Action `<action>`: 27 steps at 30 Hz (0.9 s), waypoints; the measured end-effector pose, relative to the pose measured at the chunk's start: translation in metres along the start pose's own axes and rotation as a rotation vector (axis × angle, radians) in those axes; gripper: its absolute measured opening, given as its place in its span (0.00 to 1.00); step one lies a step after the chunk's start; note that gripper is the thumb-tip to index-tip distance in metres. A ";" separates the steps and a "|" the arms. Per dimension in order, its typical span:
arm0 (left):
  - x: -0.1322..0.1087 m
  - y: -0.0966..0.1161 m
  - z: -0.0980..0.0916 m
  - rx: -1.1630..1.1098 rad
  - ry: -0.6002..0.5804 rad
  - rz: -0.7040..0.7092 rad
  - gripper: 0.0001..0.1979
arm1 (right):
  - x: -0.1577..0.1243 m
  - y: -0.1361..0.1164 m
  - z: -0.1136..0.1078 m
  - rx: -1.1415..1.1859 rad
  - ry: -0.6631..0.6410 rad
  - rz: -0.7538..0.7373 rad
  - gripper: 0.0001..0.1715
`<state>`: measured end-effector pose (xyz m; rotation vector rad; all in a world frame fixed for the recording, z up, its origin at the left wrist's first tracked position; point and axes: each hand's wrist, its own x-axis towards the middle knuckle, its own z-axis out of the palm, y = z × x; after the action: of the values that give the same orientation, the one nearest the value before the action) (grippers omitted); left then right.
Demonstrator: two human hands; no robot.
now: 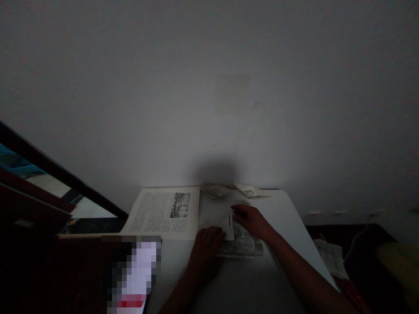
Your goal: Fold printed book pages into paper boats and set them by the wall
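Observation:
A sheet of printed paper (246, 245) with a picture on it lies on the white table, one corner folded over into a triangular flap. My left hand (207, 245) is at the paper's left side, its fingers closed on the edge of the flap. At the top of the fold, my right hand (250, 218) has its thumb and fingers pinched on the paper. Dim light hides the exact fingertip contact. Beyond my hands, against the wall, sit two folded paper shapes, one on the left (214, 191) and another on the right (249, 190).
Printed pages (153, 213) with a picture lie at the table's back left. A blurred-out bright object (140, 266) is at the left front edge. The wall (209, 109) rises right behind the table (281, 209). Crumpled paper (330, 257) lies low on the right.

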<state>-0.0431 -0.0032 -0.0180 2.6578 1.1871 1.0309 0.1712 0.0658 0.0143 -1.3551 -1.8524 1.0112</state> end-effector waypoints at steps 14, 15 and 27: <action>0.004 0.008 -0.005 -0.023 -0.084 -0.106 0.23 | -0.071 -0.010 -0.013 -0.448 -0.122 -0.237 0.36; 0.004 0.008 -0.005 -0.019 -0.079 -0.102 0.23 | -0.074 -0.006 -0.012 -0.477 -0.127 -0.243 0.38; 0.002 0.007 -0.002 0.016 -0.040 -0.128 0.15 | -0.082 0.013 -0.012 -0.580 -0.033 -0.412 0.21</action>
<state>-0.0391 -0.0070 -0.0134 2.5622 1.3421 0.9484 0.2105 -0.0083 0.0056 -1.1715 -2.4306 0.2925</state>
